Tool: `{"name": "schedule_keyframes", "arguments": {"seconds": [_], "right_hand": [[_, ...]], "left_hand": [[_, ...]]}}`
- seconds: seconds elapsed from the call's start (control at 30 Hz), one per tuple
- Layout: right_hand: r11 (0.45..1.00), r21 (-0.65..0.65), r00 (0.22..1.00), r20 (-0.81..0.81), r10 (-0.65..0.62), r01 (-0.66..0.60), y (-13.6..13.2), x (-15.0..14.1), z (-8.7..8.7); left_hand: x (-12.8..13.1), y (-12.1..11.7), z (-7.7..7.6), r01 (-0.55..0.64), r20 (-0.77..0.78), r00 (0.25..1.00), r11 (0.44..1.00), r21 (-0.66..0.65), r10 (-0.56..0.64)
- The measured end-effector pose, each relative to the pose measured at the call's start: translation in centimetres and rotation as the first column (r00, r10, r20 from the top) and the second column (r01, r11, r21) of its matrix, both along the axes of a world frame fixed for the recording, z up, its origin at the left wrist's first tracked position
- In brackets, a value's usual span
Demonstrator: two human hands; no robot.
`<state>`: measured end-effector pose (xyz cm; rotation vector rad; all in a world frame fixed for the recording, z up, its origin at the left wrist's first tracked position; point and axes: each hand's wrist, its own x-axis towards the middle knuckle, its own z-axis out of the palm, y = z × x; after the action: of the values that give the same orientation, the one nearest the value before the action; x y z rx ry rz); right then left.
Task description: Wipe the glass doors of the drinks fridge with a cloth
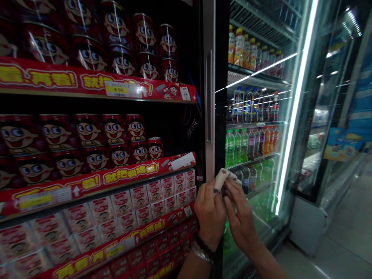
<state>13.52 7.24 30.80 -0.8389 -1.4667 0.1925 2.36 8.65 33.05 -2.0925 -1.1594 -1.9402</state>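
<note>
Both my hands are closed on a folded, cream-coloured cloth point(222, 179) with small dark marks, in front of the upright door frame point(209, 155) of a drinks cooler. My left hand point(210, 211) grips its left side; a dark beaded bracelet and a silver one circle that wrist. Close beside it, my right hand point(241, 215) pinches the cloth's right side, the fingertips partly hidden by the folds. Behind my right hand is the cooler's glass point(261, 201). I cannot tell whether the cloth touches the frame or the glass.
Red cans point(87, 131) with cartoon faces and small cartons point(122, 205) fill the shelves at left. A red price strip point(116, 87) edges one shelf. Coloured bottles point(250, 141) stand inside the lit cooler. A long door handle point(208, 97) runs upright above my hands. Tiled floor point(340, 232) lies right.
</note>
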Motion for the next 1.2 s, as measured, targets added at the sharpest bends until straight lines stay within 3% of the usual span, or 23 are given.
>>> {"name": "schedule_keyframes", "arguments": {"seconds": [0.13, 0.27, 0.33, 0.43, 0.57, 0.67, 0.73, 0.83, 0.9, 0.97, 1.07, 1.13, 1.2], "right_hand": [[0.964, 0.202, 0.981, 0.053, -0.188, 0.174, 1.4, -1.2, 1.5], [0.911, 0.307, 0.941, 0.11, -0.321, 0.275, 4.5, -2.7, 4.4], [0.841, 0.373, 0.865, 0.16, -0.475, 0.393, 6.4, -3.3, 6.2], [0.739, 0.456, 0.758, 0.188, -0.624, 0.495, 8.9, -3.6, 9.5], [0.713, 0.506, 0.763, 0.155, -0.628, 0.484, 12.2, -0.6, 14.6], [0.702, 0.425, 0.746, 0.088, -0.66, 0.571, 15.8, 4.7, 16.6], [0.688, 0.299, 0.713, 0.034, -0.701, 0.662, 18.3, 9.0, 16.2], [0.656, 0.105, 0.661, -0.016, -0.75, 0.747, 21.0, 14.0, 13.6], [0.645, 0.021, 0.645, -0.026, -0.764, 0.764, 21.3, 14.8, 11.5], [0.644, 0.003, 0.644, -0.014, -0.765, 0.765, 20.2, 13.4, 9.9], [0.706, 0.178, 0.708, 0.061, -0.703, 0.686, 16.7, 8.7, 8.6], [0.762, 0.391, 0.768, 0.182, -0.614, 0.517, 14.3, 6.0, 8.5], [0.767, 0.555, 0.771, 0.317, -0.553, 0.321, 12.8, 4.9, 8.8]], "left_hand": [[0.2, 0.0, 4.5, 0.179, -0.06, 0.981, 0.982, -0.055, -0.182], [-0.2, 1.0, 8.9, 0.052, -0.121, 0.991, 0.998, -0.028, -0.055], [-0.7, 1.4, 11.0, 0.009, -0.065, 0.998, 1.0, 0.029, -0.008], [-1.6, 2.2, 13.8, 0.062, 0.058, 0.996, 0.989, 0.134, -0.07], [-1.9, 3.9, 16.4, 0.165, 0.109, 0.977, 0.971, 0.174, -0.186], [-0.8, 6.1, 16.5, 0.204, 0.047, 0.976, 0.967, 0.155, -0.213], [0.2, 7.6, 15.6, 0.126, 0.003, 0.992, 0.971, 0.202, -0.129], [1.4, 9.5, 13.8, -0.067, -0.007, 0.997, 0.925, 0.374, 0.075], [1.8, 10.2, 13.1, -0.13, 0.003, 0.99, 0.885, 0.447, 0.144], [1.8, 10.5, 12.9, -0.141, 0.003, 0.987, 0.871, 0.47, 0.158], [1.5, 10.5, 13.1, -0.114, 0.016, 0.993, 0.879, 0.464, 0.12], [1.2, 10.4, 13.3, -0.087, 0.03, 0.996, 0.886, 0.455, 0.083], [1.1, 10.3, 13.3, -0.07, 0.037, 0.997, 0.893, 0.444, 0.06]]}}
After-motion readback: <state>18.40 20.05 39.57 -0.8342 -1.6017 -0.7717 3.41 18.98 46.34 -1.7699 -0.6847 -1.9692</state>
